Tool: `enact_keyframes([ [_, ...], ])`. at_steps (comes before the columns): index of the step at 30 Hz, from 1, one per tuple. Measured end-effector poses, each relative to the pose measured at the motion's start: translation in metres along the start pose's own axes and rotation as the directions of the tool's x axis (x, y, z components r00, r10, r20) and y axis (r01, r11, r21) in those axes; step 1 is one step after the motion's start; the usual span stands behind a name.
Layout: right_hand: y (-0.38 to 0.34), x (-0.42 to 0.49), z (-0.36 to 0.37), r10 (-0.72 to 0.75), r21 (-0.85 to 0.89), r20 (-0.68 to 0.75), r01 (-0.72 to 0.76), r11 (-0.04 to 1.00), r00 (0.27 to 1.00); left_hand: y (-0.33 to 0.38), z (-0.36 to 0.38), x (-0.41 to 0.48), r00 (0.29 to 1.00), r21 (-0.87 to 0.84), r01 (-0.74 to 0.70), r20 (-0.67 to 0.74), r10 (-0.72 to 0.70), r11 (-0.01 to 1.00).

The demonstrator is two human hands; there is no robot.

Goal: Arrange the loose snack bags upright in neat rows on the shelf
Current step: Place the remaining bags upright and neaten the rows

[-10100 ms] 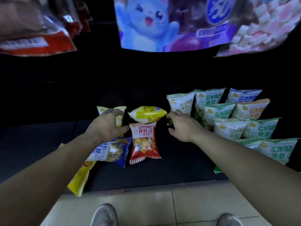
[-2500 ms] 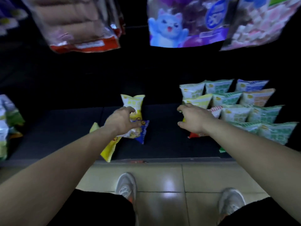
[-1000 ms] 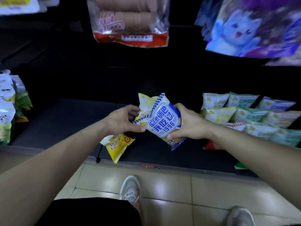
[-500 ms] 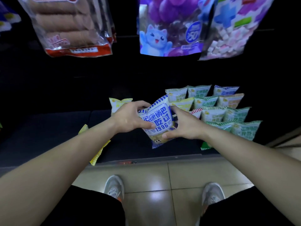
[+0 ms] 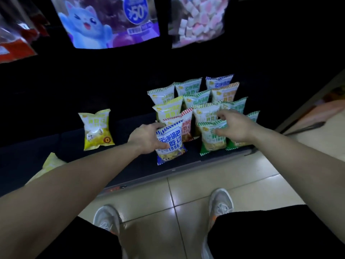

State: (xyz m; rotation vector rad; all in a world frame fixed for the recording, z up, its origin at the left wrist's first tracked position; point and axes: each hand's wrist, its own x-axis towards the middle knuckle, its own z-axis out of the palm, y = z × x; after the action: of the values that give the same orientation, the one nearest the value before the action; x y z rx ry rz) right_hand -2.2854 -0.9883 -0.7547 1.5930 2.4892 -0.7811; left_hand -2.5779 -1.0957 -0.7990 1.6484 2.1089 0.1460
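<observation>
On the dark shelf (image 5: 130, 166), small snack bags stand upright in rows at the right. My left hand (image 5: 147, 137) grips the left side of a blue-striped bag (image 5: 171, 143), which stands at the front of the left row, just before a red-striped bag (image 5: 187, 126). My right hand (image 5: 232, 128) hovers with loosely curled fingers over the front green bags (image 5: 211, 139) and grips nothing that I can see. A yellow bag (image 5: 96, 129) stands alone further left. Another yellow bag (image 5: 50, 163) lies at the shelf's front edge, partly hidden by my left arm.
Large bags hang above the shelf: a blue cat bag (image 5: 104, 21), a marshmallow bag (image 5: 197, 21) and a red-edged bag (image 5: 15, 43) at the left. Tiled floor (image 5: 205, 176) and my shoes lie below the shelf's edge.
Both hands held the blue-striped bag in the air half a second ago. It now stands on the shelf in my left hand's grip, and my right hand has moved to the green bags.
</observation>
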Motion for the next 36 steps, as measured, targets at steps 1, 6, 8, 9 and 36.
enact_keyframes([
  [1,0.004,0.001,-0.001,0.006,0.019,-0.007,-0.006,1.0,1.0,0.004,0.006,0.006,1.0,0.017,-0.003,0.014,0.002,1.0],
  [6,0.004,0.011,0.0,-0.005,0.044,-0.011,0.006,0.999,1.0,0.025,0.034,0.03,0.999,0.159,-0.002,0.048,-0.006,0.987],
  [8,-0.001,0.015,0.001,-0.012,0.053,-0.003,0.012,0.999,1.0,0.031,0.044,0.036,0.999,0.19,-0.023,0.052,0.013,0.982],
  [9,-0.004,0.017,0.001,-0.017,0.054,0.0,0.017,0.998,1.0,0.033,0.048,0.039,0.998,0.194,-0.035,0.056,0.024,0.98],
  [36,-0.028,0.015,0.003,0.0,-0.108,0.092,0.01,0.994,0.996,0.048,0.04,0.034,0.995,0.227,-0.079,0.073,0.064,0.971],
])
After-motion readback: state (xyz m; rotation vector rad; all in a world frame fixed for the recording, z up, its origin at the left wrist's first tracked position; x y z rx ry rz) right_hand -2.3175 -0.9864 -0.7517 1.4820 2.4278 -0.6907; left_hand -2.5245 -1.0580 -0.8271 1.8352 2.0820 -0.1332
